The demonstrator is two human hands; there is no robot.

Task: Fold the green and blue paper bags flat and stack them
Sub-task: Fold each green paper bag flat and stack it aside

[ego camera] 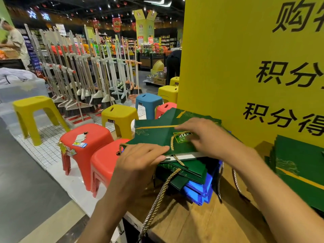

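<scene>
Off the left side of the bench, down on the tiled floor: red plastic stools point(84, 142), apart from the work. Next along, left hand point(140, 160) laid palm-down on the near left corner of the top dark green paper bag with gold trim point(154, 137), fingers near straight and pressing, curled round nothing; thumb along the bag's pale edge, tucked under or not, cannot tell. Bag already near flat, sitting skewed on the pile of folded green bags point(191, 170), with bright blue folded paper bags point(201, 188) lowest, all on the wooden bench point(192, 223), left corner seemingly past the bench edge. Gold rope handle point(172, 142) lying on the top face between the hands. Long braided cord point(157, 202) trailing off the bench front. Right hand point(201, 135) spread flat over the printed label, fingers straight, smoothing, gripping nothing. Further right, a second pile of flat green bags point(298, 169) below the tall yellow sign board point(236, 67).

Likely trouble: sliding the top bag, or the whole pile, off toward the stools through too hard a leftward push. Trapping the rope handle under a fold, leaving a bump and a leaning stack. Snagging the trailing cord with a forearm and dragging the lower bags askew
</scene>
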